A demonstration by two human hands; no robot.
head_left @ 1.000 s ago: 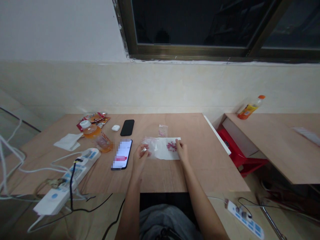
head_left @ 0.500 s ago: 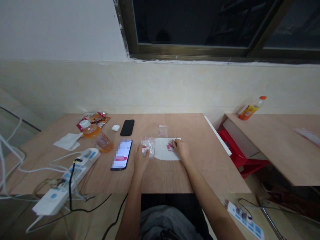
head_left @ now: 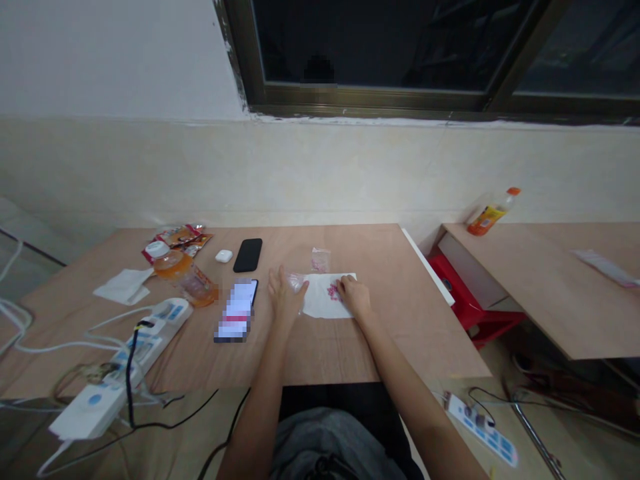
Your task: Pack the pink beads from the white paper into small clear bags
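Note:
My left hand (head_left: pixel 284 297) has its fingers spread, the thumb lying over a crumpled clear plastic bag (head_left: pixel 296 281). To its right is a white sheet of paper (head_left: pixel 317 305), bearing a small cluster of pink pieces (head_left: pixel 333 291), perhaps beads. My right hand (head_left: pixel 355 297) rests on the paper's right part with its fingers bent together at the edge of the cluster. Anything between those fingertips is too small to see. Just behind the paper lies a small clear bag (head_left: pixel 321 261) with some pink bits inside.
Left of my hands are a lit phone (head_left: pixel 237 312), a black phone (head_left: pixel 248 255), a white earphone case (head_left: pixel 224 256), an orange drink bottle (head_left: pixel 186 277), snack packets (head_left: pixel 180 237), tissue (head_left: pixel 123 287) and a power strip (head_left: pixel 120 373) with cables. A second table (head_left: pixel 555 287) stands right.
My left hand has opened and shifted over the clear plastic bag, covering more of it. My right hand stays by the pink pieces. The whole view has shifted slightly.

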